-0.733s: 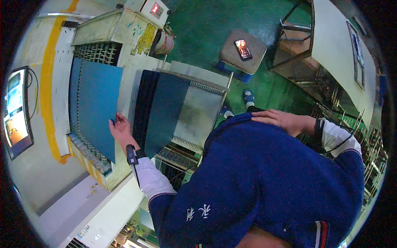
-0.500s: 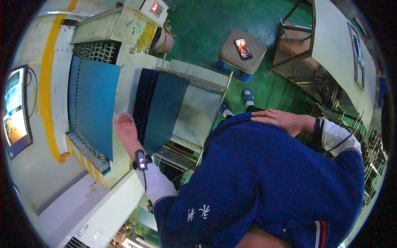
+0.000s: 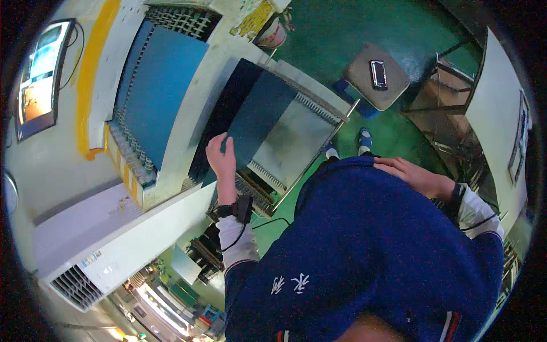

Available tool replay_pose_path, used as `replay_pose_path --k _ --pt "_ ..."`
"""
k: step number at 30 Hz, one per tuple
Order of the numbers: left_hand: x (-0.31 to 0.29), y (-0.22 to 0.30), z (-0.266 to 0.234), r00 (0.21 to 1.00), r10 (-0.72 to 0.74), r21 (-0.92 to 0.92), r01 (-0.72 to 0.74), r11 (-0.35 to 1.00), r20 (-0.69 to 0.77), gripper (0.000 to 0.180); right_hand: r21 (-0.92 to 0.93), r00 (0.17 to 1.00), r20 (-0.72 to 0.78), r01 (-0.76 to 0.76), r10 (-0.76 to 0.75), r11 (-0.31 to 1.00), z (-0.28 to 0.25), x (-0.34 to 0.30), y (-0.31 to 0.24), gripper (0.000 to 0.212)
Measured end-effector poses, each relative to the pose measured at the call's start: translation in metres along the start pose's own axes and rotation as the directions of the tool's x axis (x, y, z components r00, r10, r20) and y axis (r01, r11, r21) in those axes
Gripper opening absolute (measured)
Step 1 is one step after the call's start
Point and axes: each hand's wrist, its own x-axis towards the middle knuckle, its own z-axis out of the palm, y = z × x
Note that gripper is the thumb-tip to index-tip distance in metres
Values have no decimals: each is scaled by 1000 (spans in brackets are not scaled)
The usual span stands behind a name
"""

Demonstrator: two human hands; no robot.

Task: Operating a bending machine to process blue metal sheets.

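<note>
My left hand [image 3: 221, 157] is over the dark edge of a stack of panels in a rack, thumb apart from loosely bent fingers, nothing seen in it. Whether it touches the stack I cannot tell. The front blue panel [image 3: 265, 108] leans in the slotted metal rack [image 3: 299, 145], with darker panels [image 3: 228, 108] behind it. To the left, another blue panel [image 3: 165, 85] lies on the rollers of a pale machine [image 3: 191, 128]. My right hand [image 3: 419, 175] rests flat on my dark blue shirt [image 3: 364, 228] at the waist, fingers stretched out.
A stool [image 3: 393, 88] with a phone [image 3: 378, 75] on it stands on the green floor beyond the rack. A lit screen [image 3: 45, 74] hangs at far left. Below the machine is a long white unit [image 3: 119, 256] with a vent. A pale board on a frame [image 3: 496, 85] stands at right.
The whole view has shifted and turned. My left hand has moved from beside the machine's blue panel to the racked panels, its fingers bending more. My right hand stays at my waist.
</note>
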Motion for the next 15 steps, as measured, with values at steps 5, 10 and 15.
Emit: replay_pose_path --k 5,10,15 --pt "-5 2 3 996 90 92 -89 992 -4 25 14 1000 7 5 -5 1000 -2 -8 5 111" --pt "-6 0 10 997 20 174 -32 984 68 35 9 998 -41 53 -52 999 -8 -14 4 97" --pt "2 -19 19 983 -95 218 60 974 154 36 35 998 -54 30 -28 999 -9 -22 4 100"
